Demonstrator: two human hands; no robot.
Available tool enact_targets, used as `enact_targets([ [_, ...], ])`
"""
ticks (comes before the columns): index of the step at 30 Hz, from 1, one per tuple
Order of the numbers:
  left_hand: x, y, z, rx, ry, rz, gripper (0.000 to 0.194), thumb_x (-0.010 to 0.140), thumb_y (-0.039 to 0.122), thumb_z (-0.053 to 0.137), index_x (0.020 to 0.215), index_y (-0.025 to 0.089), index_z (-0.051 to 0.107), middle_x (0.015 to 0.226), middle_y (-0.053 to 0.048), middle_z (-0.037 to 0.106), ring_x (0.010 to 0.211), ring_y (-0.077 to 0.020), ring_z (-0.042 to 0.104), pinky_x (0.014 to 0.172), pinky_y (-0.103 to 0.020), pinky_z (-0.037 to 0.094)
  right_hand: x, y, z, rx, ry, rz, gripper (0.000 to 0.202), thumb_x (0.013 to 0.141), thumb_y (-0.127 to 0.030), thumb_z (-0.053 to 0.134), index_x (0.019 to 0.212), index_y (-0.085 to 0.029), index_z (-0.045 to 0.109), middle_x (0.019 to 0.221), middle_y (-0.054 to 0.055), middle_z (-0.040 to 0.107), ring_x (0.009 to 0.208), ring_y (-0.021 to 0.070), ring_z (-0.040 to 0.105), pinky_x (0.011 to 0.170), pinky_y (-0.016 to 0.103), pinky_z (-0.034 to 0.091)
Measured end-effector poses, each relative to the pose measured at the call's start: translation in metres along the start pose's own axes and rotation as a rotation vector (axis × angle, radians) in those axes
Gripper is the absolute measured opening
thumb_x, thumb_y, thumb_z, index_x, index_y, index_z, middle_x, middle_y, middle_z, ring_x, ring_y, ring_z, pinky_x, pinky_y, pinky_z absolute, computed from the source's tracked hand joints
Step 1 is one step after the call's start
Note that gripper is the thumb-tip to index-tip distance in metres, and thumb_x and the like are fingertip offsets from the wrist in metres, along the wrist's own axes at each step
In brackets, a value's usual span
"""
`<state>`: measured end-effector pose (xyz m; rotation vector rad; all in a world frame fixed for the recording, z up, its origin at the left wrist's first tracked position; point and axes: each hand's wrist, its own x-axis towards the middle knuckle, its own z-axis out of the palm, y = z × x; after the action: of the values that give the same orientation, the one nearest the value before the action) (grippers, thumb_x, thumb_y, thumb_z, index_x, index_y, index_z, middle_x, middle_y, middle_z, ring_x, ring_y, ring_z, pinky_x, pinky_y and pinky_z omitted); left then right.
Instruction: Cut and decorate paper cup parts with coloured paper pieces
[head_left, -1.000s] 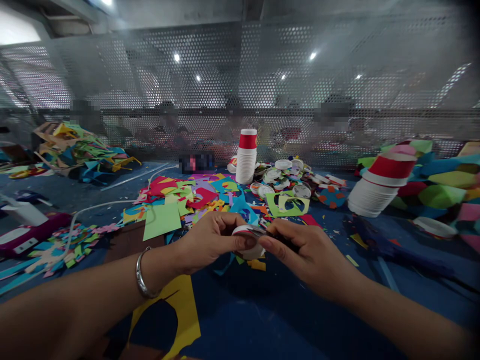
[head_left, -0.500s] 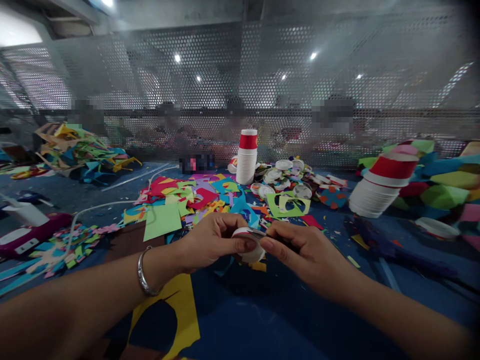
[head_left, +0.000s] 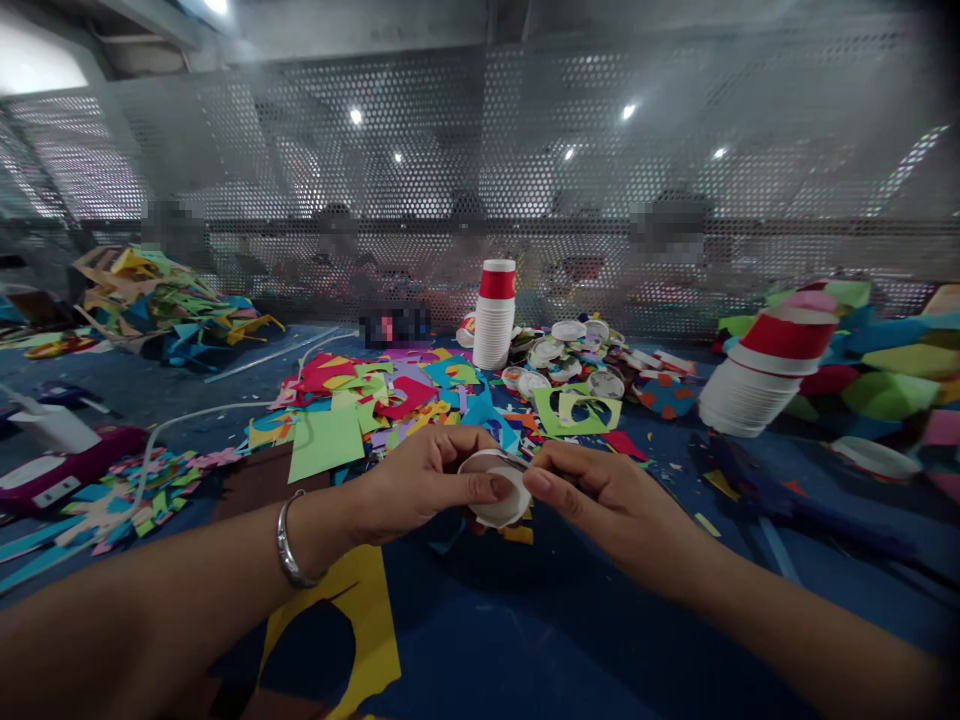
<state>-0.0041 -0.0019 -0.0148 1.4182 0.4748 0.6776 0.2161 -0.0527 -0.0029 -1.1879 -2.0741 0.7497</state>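
In the middle of the view, my left hand [head_left: 442, 478] grips a shallow round white paper cup bottom [head_left: 513, 497], its thumb lying across the inside and its fingers behind. The rim of the piece looks uneven at the lower edge. My right hand [head_left: 596, 490] is closed at the right side of the piece, thumb and forefinger pinched together at its rim. A thin dark-grey sliver [head_left: 513, 459] shows along the upper rim beside the right fingertips; I cannot tell what it is. The other right fingers are curled and partly hidden.
Paper cup stacks stand at the back [head_left: 493, 325] and, tilted, at the right [head_left: 761, 375]. Between them lies a pile of cut cup bottoms [head_left: 546, 350]. Coloured paper scraps [head_left: 326, 440], a yellow cut-out sheet [head_left: 375, 630], a purple power strip [head_left: 71, 470] and a dark glue gun-like tool [head_left: 810, 510] surround the hands.
The cup bottom has tipped and turned, so more of its white inside faces me. Both hands stay in nearly the same place.
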Motion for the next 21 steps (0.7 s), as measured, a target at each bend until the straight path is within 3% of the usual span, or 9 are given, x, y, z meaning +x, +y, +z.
enact_targets([
  [11,-0.0010,0.0024,0.0000,0.063,0.013,-0.022,0.031,0.079,0.038,0.082,0.083,0.014,0.063,0.070,0.002,0.061,0.061,-0.0080,0.052,0.058,-0.020,0.042,0.0012,-0.0002,-0.0009,0.053,-0.053,0.002,0.047,0.104,-0.058,0.043,0.080,-0.020,0.055,0.073,-0.003,0.046,0.065,0.0125,0.041,0.057,0.026,0.031],
  [21,-0.0034,0.0053,0.0073,0.125,0.074,0.023,0.023,0.083,0.034,0.079,0.076,0.014,0.068,0.069,0.003,0.060,0.065,-0.0084,0.049,0.062,-0.020,0.040,0.0009,-0.0020,-0.0027,0.081,-0.060,0.027,0.044,0.102,-0.059,0.048,0.081,-0.021,0.055,0.072,-0.003,0.043,0.064,0.0133,0.037,0.056,0.029,0.028],
])
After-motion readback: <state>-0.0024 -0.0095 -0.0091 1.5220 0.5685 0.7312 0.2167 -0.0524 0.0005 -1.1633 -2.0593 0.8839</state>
